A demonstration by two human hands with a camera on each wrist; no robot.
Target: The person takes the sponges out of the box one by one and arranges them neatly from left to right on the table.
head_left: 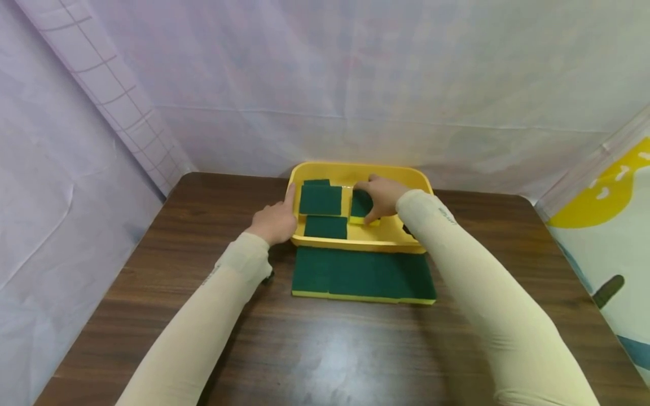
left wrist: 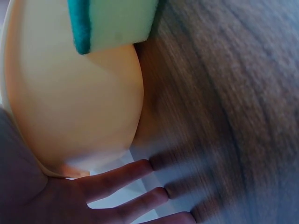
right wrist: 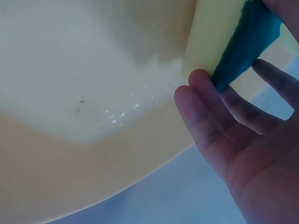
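The right hand [head_left: 380, 195] reaches into the yellow plastic tub [head_left: 421, 179] at the far middle of the dark wooden bench [head_left: 325, 349] and pinches a small green-topped yellow scouring sponge [head_left: 361, 204] between thumb and fingers, its edge lifted off the tub floor; the right wrist view shows the fingers [right wrist: 205, 107] curled round the sponge's green edge [right wrist: 243, 46]; the left hand [head_left: 275, 221] lies relaxed and apart against the tub's left wall, holding nothing, fingers [left wrist: 121, 175] straight on the bench; three more green sponges [head_left: 321, 199] lie flat in the tub's left half, and a long green-and-yellow sponge slab [head_left: 363, 275] lies just before the tub; the held sponge looks light, soft and compressible, its scouring face rough enough to resist slipping, so a gentle pinch across opposite edges should do.
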